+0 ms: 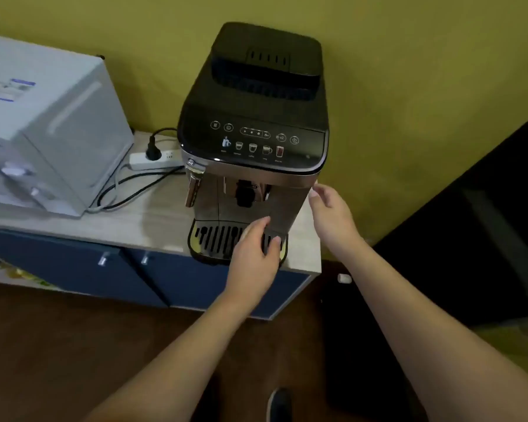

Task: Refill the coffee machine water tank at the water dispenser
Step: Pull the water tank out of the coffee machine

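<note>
A black and silver coffee machine (pixel 253 132) stands at the right end of a light wooden counter (pixel 153 220), against an olive wall. Its touch panel faces me and a slotted drip tray (pixel 217 242) sticks out in front. My left hand (pixel 253 254) hovers over the drip tray's right part with fingers loosely spread, holding nothing. My right hand (pixel 333 214) is at the machine's lower right front corner, fingers apart, just beside the casing. The water tank cannot be made out as a separate part. No water dispenser shows in this view.
A white boxy appliance (pixel 43 132) fills the counter's left side. A power strip (pixel 156 159) with a black plug and looping cables lies between it and the machine. Blue cabinet doors (pixel 73 269) sit below. A dark panel (pixel 485 223) stands at right; brown floor lies underfoot.
</note>
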